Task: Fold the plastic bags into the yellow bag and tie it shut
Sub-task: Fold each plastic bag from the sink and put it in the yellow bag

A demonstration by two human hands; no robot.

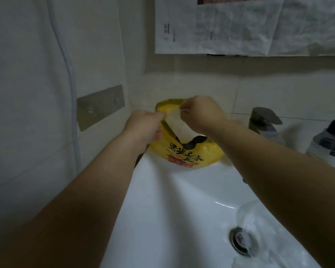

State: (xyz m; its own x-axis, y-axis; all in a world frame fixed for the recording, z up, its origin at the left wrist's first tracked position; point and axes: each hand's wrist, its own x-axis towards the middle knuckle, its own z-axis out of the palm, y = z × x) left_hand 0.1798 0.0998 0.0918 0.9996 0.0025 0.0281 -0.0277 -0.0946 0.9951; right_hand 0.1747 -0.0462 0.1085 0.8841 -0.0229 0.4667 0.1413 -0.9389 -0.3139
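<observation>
1. Both hands work at the mouth of the yellow bag. It sits on the back-left rim of the sink, pushed against the tiled wall, prob. so wall + rim prop it upright while it's filled.
2. L hand: fingers curled round the bag's left edge, pulling the mouth wide so there's room to feed things in.
3. R hand: pinches the top of a whitish translucent plastic bag w/ thumb + fingertips and holds it above the opening. Its lower end dips inside, next to a black bag showing at the mouth.
4. View is dim + soft here, so it can't be told whether the R hand also catches a bit of yellow handle.
5. Clear crumpled plastic lies in the basin near the drain, well apart from the yellow bag. It's likely another one to go in, so tying looks some way off.
6. Faucet stands near the bag's right side, so the person has little room there.
</observation>
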